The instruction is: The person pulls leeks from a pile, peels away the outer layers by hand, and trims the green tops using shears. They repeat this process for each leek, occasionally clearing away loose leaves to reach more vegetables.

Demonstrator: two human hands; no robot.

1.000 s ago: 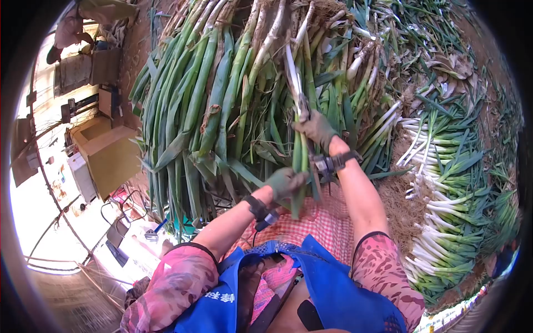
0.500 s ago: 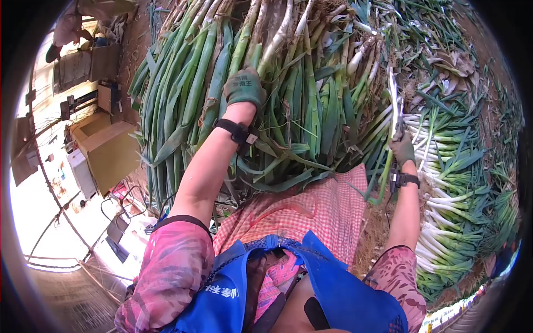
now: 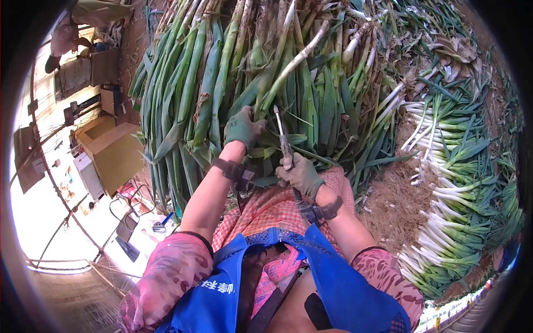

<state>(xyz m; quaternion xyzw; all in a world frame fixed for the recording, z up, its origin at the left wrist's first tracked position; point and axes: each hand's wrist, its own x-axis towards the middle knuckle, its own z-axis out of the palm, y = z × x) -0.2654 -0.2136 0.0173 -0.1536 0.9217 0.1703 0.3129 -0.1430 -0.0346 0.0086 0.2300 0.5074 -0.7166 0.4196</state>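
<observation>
My left hand [image 3: 243,129], in a green work glove, is closed around the leafy part of a long green onion [image 3: 291,65]. Its pale root end points up and right over the heap of untrimmed green onions [image 3: 191,83]. Just to the right, my gloved right hand [image 3: 302,175] grips a slim tool that looks like an air blow gun [image 3: 285,145]. The tool's narrow metal tip points up at the heap, just below the held onion. A dark hose or handle runs back from it toward my wrist.
Cleaned white-stemmed green onions [image 3: 444,205] lie in a long row on the right, beside a mat of loose roots [image 3: 394,200]. A checked cloth [image 3: 261,208] covers my lap. At the left stands a cardboard box [image 3: 114,155]; another person [image 3: 66,39] shows at upper left.
My left hand has drawn back toward me with an onion pulled from the heap. My right hand has swung left from the cleaned row, keeping the tool but no longer holding a white-stemmed onion.
</observation>
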